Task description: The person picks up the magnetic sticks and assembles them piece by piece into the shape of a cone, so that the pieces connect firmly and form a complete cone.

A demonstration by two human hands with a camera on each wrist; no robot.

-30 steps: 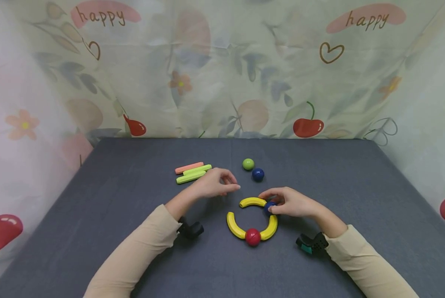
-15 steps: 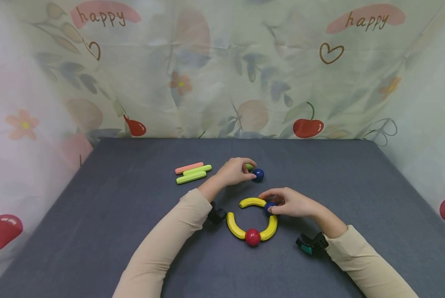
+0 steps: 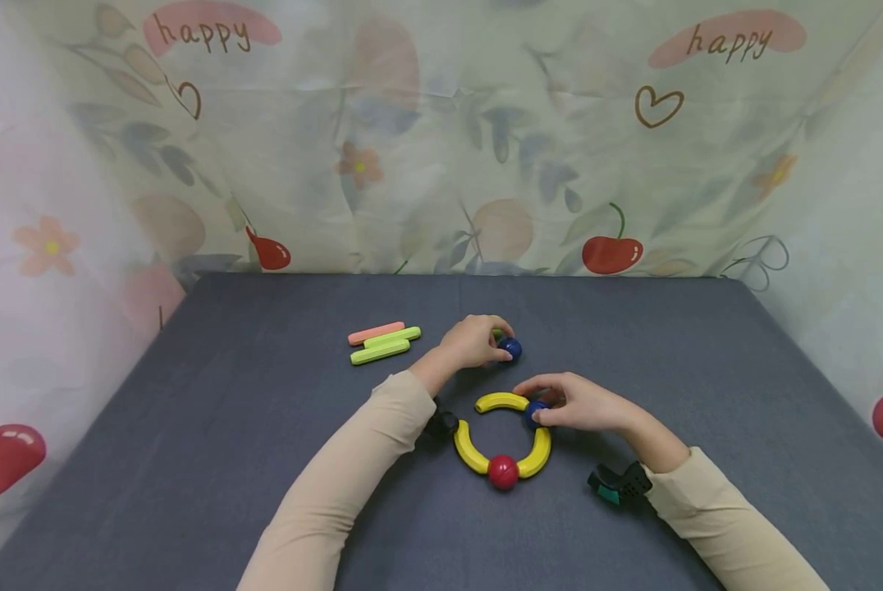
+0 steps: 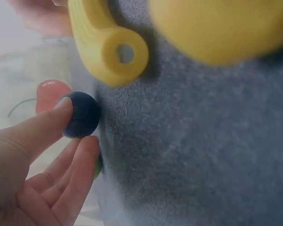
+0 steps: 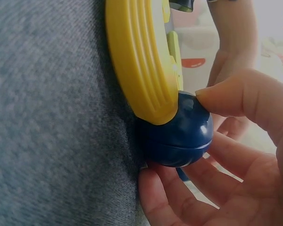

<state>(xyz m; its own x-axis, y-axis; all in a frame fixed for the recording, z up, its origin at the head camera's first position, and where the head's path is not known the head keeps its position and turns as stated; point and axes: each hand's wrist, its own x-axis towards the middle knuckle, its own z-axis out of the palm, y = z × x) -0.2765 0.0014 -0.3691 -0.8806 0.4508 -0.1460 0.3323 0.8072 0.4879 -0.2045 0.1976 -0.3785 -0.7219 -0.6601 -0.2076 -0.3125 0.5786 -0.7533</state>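
Observation:
My left hand (image 3: 474,341) pinches a loose blue ball (image 3: 511,350) between thumb and fingers behind the ring. Mostly hidden by those fingers is a green ball (image 3: 496,333). A partial ring lies on the table, with a gap at its left. Its back curved yellow rod (image 3: 500,400) meets another blue ball (image 5: 184,136), which my right hand (image 3: 585,402) holds between thumb and fingers. From that ball a right yellow rod (image 3: 537,453) runs to a red ball (image 3: 503,473), and a left yellow rod (image 3: 469,450) curves up from there. An end hole shows in one yellow rod (image 4: 111,59).
On the dark grey table (image 3: 227,427), a pink stick (image 3: 377,332) and two lime-green sticks (image 3: 380,353) lie side by side at back left. The left wrist's black camera (image 3: 441,423) is close to the left yellow rod. A printed curtain (image 3: 427,139) hangs behind the table.
My left hand has moved right and away, from beside the lime-green sticks to the loose blue ball, and now pinches it. That ball has shifted slightly nearer. The right hand has stayed put.

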